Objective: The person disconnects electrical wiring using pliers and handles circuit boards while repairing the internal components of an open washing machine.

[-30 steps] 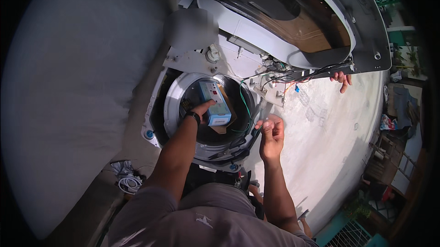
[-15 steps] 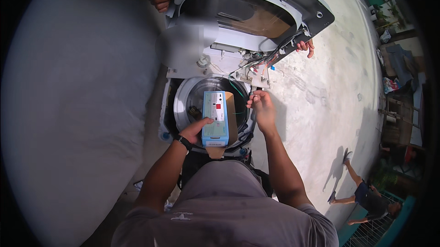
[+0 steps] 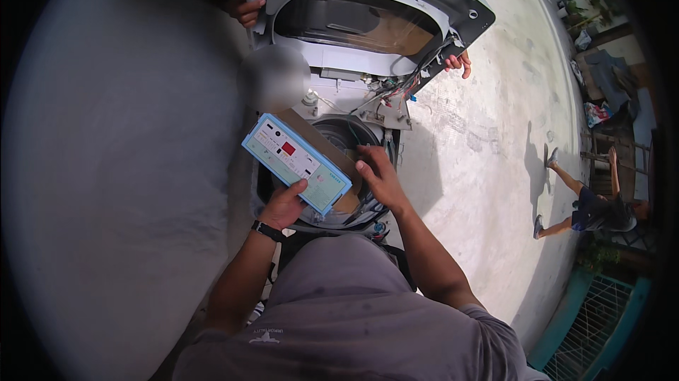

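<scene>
Head view: a blue box [image 3: 297, 165] slants over the left part of the round washer tub [image 3: 343, 129], gripped by the left hand [image 3: 284, 206].

Its long axis runs from upper left to lower right, the lower-right end nearest the right hand [image 3: 382, 179]; the left thumb presses on its printed face. From the right fingers, loosely bent, the box lies to the left; whether they hold or touch anything, I cannot tell. Beyond the tub, a raised lid [image 3: 378, 61] leans back.
</scene>
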The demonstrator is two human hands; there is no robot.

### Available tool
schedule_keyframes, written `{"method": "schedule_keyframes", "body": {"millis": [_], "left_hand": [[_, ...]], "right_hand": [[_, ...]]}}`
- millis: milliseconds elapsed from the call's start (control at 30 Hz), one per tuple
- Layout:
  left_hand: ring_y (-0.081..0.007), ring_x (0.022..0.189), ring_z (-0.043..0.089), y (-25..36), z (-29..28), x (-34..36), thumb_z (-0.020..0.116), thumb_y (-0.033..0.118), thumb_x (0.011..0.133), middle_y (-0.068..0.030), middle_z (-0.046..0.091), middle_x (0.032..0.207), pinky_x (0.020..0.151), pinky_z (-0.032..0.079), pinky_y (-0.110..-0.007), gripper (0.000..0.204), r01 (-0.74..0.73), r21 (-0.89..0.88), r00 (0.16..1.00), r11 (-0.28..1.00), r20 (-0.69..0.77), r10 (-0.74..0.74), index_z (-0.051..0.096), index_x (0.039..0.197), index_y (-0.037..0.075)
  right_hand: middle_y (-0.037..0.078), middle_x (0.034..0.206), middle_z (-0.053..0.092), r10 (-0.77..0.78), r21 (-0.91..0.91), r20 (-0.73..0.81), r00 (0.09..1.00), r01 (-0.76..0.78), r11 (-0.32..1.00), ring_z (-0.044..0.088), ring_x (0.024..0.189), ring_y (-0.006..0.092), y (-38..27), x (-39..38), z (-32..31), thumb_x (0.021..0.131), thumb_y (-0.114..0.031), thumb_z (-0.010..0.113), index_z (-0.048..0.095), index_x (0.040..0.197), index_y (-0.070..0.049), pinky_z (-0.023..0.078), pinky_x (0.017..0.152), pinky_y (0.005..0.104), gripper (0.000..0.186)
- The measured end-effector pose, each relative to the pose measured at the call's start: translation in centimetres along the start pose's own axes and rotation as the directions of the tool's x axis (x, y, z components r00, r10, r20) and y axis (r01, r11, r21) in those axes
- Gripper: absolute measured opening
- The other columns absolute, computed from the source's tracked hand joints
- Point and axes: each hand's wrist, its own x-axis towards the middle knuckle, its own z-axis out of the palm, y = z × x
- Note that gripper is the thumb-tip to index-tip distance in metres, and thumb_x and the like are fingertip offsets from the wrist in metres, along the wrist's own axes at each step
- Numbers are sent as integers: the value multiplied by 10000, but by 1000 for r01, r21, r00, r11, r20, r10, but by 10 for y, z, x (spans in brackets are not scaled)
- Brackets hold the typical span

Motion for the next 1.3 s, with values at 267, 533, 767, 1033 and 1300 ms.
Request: {"method": "schedule_keyframes", "body": {"millis": [267, 533, 767, 1033, 1300], "left_hand": [[-211, 1374, 472, -14, 47, 9, 740, 244, 971, -33, 522, 1432, 1151, 374, -455, 630, -227, 53, 972, 972, -51, 230, 416, 1501, 136], [-233, 1379, 464, 11, 54, -21, 731, 354, 961, -51, 526, 1425, 1124, 399, -512, 665, -305, 88, 947, 948, -76, 311, 407, 1498, 130], [-271, 1334, 526, 20, 46, -40, 676, 364, 989, -100, 554, 1420, 1119, 430, -517, 617, -360, 68, 930, 930, -55, 364, 429, 1489, 102], [-283, 1338, 527, 14, 48, -48, 677, 373, 991, -108, 549, 1428, 1128, 428, -519, 633, -374, 70, 923, 925, -67, 379, 416, 1500, 101], [-273, 1366, 486, 18, 45, -48, 669, 498, 973, -98, 521, 1458, 1147, 384, -517, 733, -382, 112, 916, 917, -89, 392, 390, 1521, 98]], "right_hand": [[126, 1354, 543, 198, 246, -20, 980, -187, 951, 553, 1260, 232, -16, 6, 11, 897, -351, 804, 541, 1401, -7, 437, 1080, 359, 665], [70, 1215, 581, 55, 161, 124, 991, -75, 984, 581, 1136, 172, -37, 35, -13, 950, -174, 728, 623, 1299, -1, 469, 983, 302, 403], [84, 1145, 607, -27, 85, 189, 982, 11, 996, 596, 1110, 202, -49, 47, -19, 943, -210, 715, 658, 1223, 16, 462, 973, 308, 365], [87, 1124, 593, -78, 60, 251, 965, 65, 996, 584, 1105, 212, -56, 54, -22, 944, -236, 717, 659, 1200, 27, 440, 980, 303, 372], [47, 1111, 582, 29, 144, 307, 951, -77, 987, 568, 1098, 162, -57, 48, -21, 925, -214, 751, 649, 1211, 22, 430, 968, 289, 385]]}}
